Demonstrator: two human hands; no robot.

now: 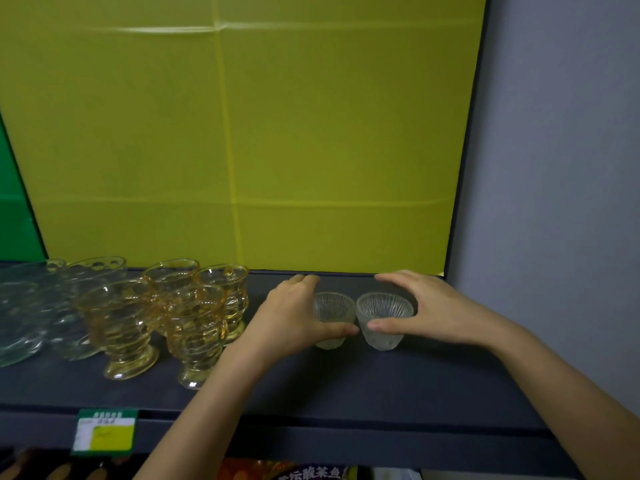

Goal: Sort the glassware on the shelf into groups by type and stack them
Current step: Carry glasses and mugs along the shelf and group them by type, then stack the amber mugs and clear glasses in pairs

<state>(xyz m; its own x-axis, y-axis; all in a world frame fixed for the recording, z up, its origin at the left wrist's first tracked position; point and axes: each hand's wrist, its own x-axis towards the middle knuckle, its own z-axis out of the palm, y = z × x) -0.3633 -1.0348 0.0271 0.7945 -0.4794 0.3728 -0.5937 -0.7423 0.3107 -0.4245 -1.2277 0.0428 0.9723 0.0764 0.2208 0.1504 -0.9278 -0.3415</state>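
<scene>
Two small clear ribbed cups, left cup point(333, 318) and right cup point(383, 319), stand upright side by side on the dark shelf point(346, 382), each gripped by a hand. To their left stand four amber footed glasses point(194, 336). Clear dishes point(24, 317) are grouped at the far left.

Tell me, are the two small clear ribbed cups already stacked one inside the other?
No: the left ribbed cup and the right ribbed cup stand side by side on the shelf, one at each hand.

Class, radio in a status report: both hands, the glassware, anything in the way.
Left hand gripping left ribbed cup. Right hand gripping right ribbed cup. Both cups upright on shelf, side by side, unstacked. Amber footed glasses grouped left, clear of hands.
</scene>
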